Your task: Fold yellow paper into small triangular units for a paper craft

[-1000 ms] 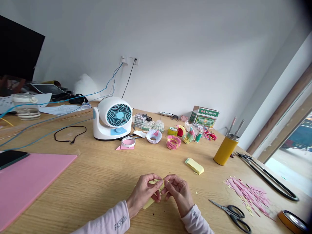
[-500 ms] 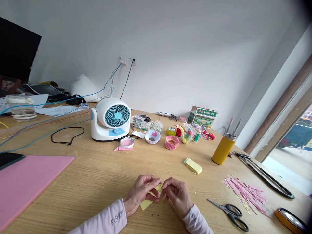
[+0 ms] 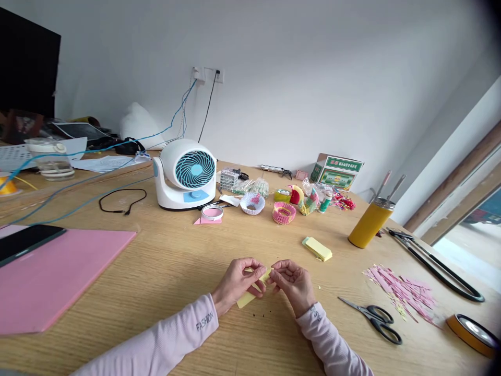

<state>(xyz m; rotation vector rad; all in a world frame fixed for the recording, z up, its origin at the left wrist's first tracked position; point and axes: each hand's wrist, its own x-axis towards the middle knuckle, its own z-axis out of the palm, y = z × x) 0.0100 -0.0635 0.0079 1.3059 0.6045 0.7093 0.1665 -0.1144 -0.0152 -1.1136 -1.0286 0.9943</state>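
A yellow paper strip (image 3: 246,300) lies slantwise under my left hand (image 3: 239,282), whose thumb and fingers close on its upper part. My right hand (image 3: 294,284) pinches the strip's far right end between thumb and fingertips. Just beyond my hands rests a stack of yellow paper slips (image 3: 318,248). Scissors with black handles (image 3: 370,315) lie partly open to the right of my right hand. Farther right is a loose heap of pink and yellow paper scraps (image 3: 405,293).
A white and blue fan (image 3: 187,175) stands behind. Two pleated paper rings, one white (image 3: 252,203) and one pink (image 3: 284,213), sit mid-table. A yellow cup with tools (image 3: 371,223) and a tape roll (image 3: 473,334) are at right. Pink sheets (image 3: 82,261) bear a phone (image 3: 31,243).
The view has tilted down and shifted left, so everything sits higher and farther right in the picture. Both hands stay on the yellow paper strip, with small finger shifts.
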